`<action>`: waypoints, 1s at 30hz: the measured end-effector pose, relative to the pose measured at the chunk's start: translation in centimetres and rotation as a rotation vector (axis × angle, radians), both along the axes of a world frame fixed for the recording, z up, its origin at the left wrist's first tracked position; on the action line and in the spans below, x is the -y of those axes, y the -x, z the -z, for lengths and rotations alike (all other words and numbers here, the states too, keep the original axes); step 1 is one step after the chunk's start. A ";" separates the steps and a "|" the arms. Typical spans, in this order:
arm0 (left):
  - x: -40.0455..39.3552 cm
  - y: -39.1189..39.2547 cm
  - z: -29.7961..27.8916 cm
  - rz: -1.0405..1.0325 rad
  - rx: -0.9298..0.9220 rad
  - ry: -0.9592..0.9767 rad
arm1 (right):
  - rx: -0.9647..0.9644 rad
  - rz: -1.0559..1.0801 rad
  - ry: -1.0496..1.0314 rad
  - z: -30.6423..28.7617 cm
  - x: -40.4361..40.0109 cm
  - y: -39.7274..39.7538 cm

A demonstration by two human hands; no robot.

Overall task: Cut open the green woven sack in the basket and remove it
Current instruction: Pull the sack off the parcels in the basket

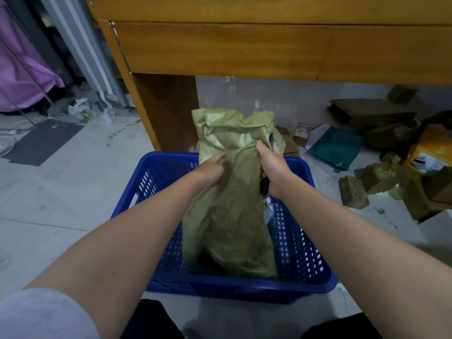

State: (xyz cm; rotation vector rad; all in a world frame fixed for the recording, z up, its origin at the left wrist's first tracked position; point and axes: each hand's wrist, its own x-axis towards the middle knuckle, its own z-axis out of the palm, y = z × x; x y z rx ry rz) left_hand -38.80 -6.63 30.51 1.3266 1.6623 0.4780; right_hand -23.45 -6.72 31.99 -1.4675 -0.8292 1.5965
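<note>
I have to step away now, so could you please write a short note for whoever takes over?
Left hand: gripping the green woven sack at mid-height.
Right hand: gripping the sack together with a dark cutting tool.
The sack is lifted upright, its lower end still inside the blue basket.
Whether it is cut open cannot be told.
Left: lift the sack fully clear of the basket.

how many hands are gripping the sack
2. The left hand pinches the sack at its left edge; the right hand grips its right edge, also holding a black tool.
</note>
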 end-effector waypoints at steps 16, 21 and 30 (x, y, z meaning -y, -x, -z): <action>0.9 -1.5 4.0 -0.227 -0.096 -0.242 | -0.857 0.563 0.353 -2.7 1.4 1.4; 0.4 -0.3 4.0 -0.368 -0.100 -0.187 | -0.838 0.519 0.405 -2.6 1.8 0.6; -0.7 -1.7 1.3 -0.870 0.884 -0.052 | -0.578 0.476 0.434 -0.3 1.0 0.7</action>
